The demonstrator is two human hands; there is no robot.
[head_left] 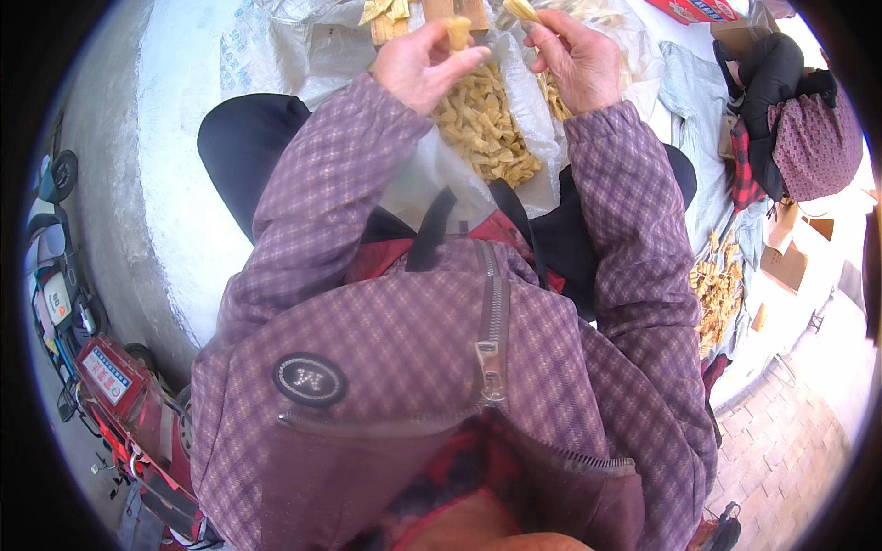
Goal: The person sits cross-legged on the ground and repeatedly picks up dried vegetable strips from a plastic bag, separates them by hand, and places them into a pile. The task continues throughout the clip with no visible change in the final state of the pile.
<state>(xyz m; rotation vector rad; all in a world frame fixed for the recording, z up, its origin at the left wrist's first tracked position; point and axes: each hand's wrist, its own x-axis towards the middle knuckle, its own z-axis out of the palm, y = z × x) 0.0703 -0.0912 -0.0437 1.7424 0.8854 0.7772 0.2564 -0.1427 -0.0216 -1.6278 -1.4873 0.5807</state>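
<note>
My left hand (418,66) is closed on a small yellow dried piece (457,33), held between thumb and fingers. At the upper middle, my right hand (579,69) grips a pale yellow strip (520,11), its tip pointing up-left. Beneath and between both hands, white plastic sacks (540,145) lie open with many yellow dried pieces (487,129) inside. Behind my left hand a wooden block (436,9) shows at the top edge, beside more yellow strips (386,16).
Another person (813,142) sits at the right, near cardboard boxes (785,257) and a heap of dried pieces (717,303). A red box (689,11) is at top right. Scooters and a red cart (124,395) stand at the left. My bent knees flank the sacks.
</note>
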